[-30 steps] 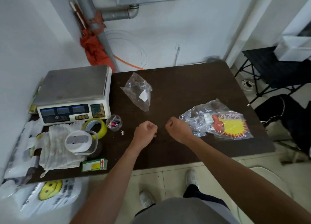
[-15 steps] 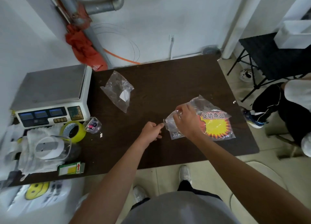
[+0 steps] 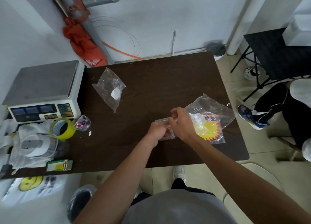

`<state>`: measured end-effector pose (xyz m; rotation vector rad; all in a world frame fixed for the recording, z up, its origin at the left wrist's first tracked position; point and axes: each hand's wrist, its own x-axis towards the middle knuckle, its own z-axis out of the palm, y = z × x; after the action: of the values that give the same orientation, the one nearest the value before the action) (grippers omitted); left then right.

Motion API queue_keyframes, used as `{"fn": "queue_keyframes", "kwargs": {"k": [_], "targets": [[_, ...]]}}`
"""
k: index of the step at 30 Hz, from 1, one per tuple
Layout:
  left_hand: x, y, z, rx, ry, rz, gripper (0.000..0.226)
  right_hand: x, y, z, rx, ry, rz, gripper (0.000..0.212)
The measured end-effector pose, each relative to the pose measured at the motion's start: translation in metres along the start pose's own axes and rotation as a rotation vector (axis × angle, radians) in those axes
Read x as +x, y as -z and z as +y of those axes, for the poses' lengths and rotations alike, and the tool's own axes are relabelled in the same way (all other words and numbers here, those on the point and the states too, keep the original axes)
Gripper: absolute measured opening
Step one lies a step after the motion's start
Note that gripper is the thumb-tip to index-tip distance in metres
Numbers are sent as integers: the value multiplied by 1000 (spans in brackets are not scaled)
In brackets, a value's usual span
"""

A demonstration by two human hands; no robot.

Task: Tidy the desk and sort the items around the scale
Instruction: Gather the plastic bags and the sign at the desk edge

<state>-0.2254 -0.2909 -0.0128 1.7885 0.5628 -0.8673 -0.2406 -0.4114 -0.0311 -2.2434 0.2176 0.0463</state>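
Head view | left hand point(image 3: 157, 130) and right hand point(image 3: 180, 122) both pinch small clear bag point(image 3: 165, 133) between them | bag's long axis left-right | printed bag point(image 3: 212, 116) touching right hand's far side

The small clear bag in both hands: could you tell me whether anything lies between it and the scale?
Mostly not. The small clear bag, held by the left hand and right hand, faces bare desk toward the scale. Only a tape roll and a small pouch sit at the scale's front corner.
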Motion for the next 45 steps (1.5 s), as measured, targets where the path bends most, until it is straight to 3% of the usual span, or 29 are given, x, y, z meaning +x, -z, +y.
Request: {"fn": "queue_keyframes", "kwargs": {"k": [4, 12, 20, 27, 34, 39, 42, 45], "targets": [[-3, -13, 6, 44, -29, 27, 13, -2, -4, 4, -3, -41, -59, 31], [8, 7, -1, 29, -95, 80, 12, 3, -2, -9, -237, 44, -202, 35], [9, 61, -10, -179, -88, 137, 20, 0, -17, -33, -397, 130, -195, 35], [4, 108, -24, -260, -102, 161, 26, -6, -42, -53, -362, 139, -213, 38], [9, 144, -18, -345, -181, 220, 18, -10, -55, -64, -321, 147, -93, 47], [21, 148, -8, -398, -195, 212, 19, -9, -47, -58, -324, 21, -83, 69], [24, 144, -13, -363, -183, 161, 17, -9, -43, -42, -367, -118, -130, 68], [26, 139, -21, -311, -180, 115, 30, -10, -40, -23, -423, -206, -172, 68]]}}
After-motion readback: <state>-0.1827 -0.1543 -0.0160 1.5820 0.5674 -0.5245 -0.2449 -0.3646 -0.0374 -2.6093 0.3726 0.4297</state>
